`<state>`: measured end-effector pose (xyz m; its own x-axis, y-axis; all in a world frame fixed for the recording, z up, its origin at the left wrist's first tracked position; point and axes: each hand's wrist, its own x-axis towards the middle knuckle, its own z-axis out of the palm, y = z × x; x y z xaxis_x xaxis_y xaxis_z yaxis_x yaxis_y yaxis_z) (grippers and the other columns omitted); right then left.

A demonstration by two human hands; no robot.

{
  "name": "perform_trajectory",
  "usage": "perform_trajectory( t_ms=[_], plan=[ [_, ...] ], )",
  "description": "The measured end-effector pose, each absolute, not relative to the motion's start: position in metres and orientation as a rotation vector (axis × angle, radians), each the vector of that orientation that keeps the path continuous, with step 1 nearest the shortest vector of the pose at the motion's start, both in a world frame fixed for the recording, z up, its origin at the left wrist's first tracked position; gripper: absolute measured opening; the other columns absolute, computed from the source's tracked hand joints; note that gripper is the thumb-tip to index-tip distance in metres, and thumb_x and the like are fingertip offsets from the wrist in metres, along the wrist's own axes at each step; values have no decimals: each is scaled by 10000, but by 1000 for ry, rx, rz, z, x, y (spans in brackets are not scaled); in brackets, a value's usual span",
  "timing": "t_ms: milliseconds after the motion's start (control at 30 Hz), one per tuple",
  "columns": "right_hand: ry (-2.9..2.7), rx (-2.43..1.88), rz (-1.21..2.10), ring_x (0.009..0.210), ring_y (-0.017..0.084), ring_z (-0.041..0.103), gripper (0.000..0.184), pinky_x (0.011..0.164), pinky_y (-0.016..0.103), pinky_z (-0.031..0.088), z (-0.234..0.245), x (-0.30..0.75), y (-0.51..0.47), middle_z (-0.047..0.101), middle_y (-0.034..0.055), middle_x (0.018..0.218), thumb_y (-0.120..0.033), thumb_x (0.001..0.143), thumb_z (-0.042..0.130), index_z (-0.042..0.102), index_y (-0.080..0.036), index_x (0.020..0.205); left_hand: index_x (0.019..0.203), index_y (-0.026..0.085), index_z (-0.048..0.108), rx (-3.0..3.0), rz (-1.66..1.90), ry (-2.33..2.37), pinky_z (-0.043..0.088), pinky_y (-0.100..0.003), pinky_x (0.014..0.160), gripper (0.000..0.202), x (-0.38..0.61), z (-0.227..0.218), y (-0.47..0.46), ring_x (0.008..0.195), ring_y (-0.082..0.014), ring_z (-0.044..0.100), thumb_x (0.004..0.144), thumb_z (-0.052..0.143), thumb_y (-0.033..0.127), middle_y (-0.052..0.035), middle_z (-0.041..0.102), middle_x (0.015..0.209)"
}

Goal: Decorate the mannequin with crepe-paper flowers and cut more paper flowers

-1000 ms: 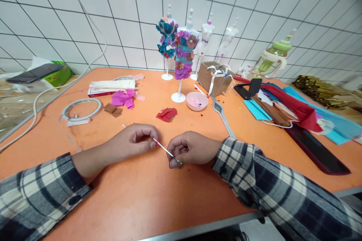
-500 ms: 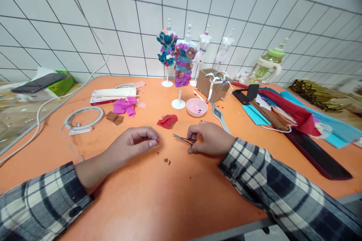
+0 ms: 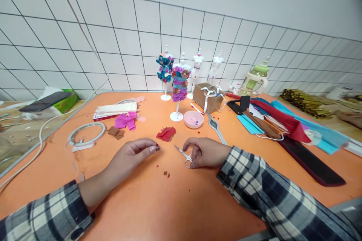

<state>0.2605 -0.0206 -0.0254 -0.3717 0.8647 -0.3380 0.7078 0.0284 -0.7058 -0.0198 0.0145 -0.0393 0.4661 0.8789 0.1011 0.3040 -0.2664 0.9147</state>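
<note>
My left hand (image 3: pixel 135 154) rests on the orange table (image 3: pixel 175 203) with its fingertips pinched on a tiny red scrap of paper (image 3: pixel 157 145). Small silver scissors (image 3: pixel 183 155) lie flat on the table. My right hand (image 3: pixel 206 152) rests just to their right, fingers curled loosely over the handle loops, touching them. A heap of red paper pieces (image 3: pixel 166 134) lies just beyond both hands. Tiny red and brown crumbs (image 3: pixel 166 174) lie on the table in front of them.
Small mannequins, two dressed in paper flowers (image 3: pixel 179 79), stand at the back beside a brown box (image 3: pixel 209 98) and a pink bowl (image 3: pixel 194 119). A tape ring (image 3: pixel 85 134), magenta paper (image 3: pixel 124 120) and a packet lie left. Coloured paper sheets (image 3: pixel 283 120) and a dark tray (image 3: pixel 311 162) lie right.
My right hand drew the scissors away from the left hand's scrap and laid them flat on the table. The left hand kept its pinch. The camera tilted upward.
</note>
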Motion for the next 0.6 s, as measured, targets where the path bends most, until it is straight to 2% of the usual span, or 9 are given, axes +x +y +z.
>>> perform_trajectory(
  t_ms=[133, 300, 467, 600],
  plan=[
    [-2038, -1657, 912, 641, 124, 553, 172, 608, 245, 363, -29, 250, -25, 616, -34, 675, -273, 792, 701, 671, -191, 940, 867, 204, 754, 1887, 793, 984, 566, -347, 874, 349, -18, -40, 14, 921, -248, 710, 855, 673, 543, -82, 783, 963],
    [-1982, -1384, 800, 641, 102, 517, 159, 640, 241, 390, -31, 227, -36, 649, -8, 772, -316, 823, 689, 717, -187, 912, 877, 230, 758, 2281, 773, 913, 558, -316, 829, 202, -15, -36, 8, 870, -221, 711, 912, 608, 361, -58, 774, 924],
    [-1868, -1370, 1083, 619, 92, 503, 263, 604, 229, 379, -36, 215, -45, 674, -8, 773, -425, 827, 706, 749, -177, 903, 921, 227, 746, 2682, 837, 815, 520, -348, 820, 169, -12, -35, -2, 900, -231, 697, 923, 584, 276, -61, 771, 952],
    [-1825, -1348, 1067, 606, 81, 490, 197, 612, 222, 375, -41, 209, -47, 679, -20, 756, -363, 786, 748, 772, -182, 860, 932, 215, 714, 2889, 876, 740, 485, -375, 807, 136, -10, -34, -9, 891, -238, 685, 924, 579, 223, -64, 762, 966]
  ],
)
